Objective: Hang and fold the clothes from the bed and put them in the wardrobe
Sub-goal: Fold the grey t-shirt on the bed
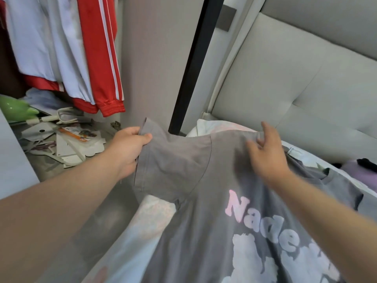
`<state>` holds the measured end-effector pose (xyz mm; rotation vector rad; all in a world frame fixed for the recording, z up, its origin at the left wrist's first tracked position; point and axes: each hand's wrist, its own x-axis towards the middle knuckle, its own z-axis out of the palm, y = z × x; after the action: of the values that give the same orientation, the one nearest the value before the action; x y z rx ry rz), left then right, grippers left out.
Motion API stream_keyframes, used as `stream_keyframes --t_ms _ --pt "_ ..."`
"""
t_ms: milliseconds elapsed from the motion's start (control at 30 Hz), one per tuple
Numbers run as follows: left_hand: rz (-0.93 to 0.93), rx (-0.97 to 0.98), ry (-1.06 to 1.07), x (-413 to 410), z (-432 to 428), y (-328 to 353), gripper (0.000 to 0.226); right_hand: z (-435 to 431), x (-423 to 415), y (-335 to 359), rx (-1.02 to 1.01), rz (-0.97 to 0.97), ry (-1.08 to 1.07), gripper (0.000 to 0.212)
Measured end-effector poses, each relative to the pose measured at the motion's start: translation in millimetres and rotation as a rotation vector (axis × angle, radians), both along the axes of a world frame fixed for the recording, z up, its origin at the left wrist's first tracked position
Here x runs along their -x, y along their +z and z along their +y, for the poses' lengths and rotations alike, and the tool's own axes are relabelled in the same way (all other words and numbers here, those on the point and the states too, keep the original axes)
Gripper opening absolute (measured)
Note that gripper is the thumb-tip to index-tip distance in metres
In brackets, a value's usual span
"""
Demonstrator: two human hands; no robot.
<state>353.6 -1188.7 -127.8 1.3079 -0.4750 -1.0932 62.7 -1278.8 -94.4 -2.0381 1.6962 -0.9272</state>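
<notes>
A grey T-shirt (195, 211) with pink lettering and a pale cloud print lies spread over the bed (155, 219), print side up. My left hand (130, 146) pinches the end of its left sleeve and holds it lifted off the bed's edge. My right hand (267, 152) hovers over the shirt's shoulder with its fingers spread and relaxed, fingertips near the fabric's top edge. The open wardrobe (142, 58) stands at the left.
In the wardrobe hang a red jacket (100, 58) with white stripes and pale blue garments (40, 41). Its floor holds white hangers (61, 117), papers and a green object (14, 109). A padded grey headboard (295, 78) rises behind the bed. Purple and black items (361, 168) lie far right.
</notes>
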Motion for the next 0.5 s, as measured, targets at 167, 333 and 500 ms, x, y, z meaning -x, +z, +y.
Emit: stream_keyframes --t_ms 167,333,500 --pt "-0.031 -0.094 -0.349 3.0 11.7 9.8 0.032 158.2 76.0 -67.4 0.266 0.462 0.398 0.056" --pt "-0.192 -0.285 -0.319 15.0 19.7 -0.4 0.062 157.8 119.9 -102.6 0.112 0.683 0.175 0.071" --pt "0.092 -0.437 -0.324 26.4 27.0 8.0 0.023 154.1 116.9 -125.6 0.079 0.708 0.152 0.072"
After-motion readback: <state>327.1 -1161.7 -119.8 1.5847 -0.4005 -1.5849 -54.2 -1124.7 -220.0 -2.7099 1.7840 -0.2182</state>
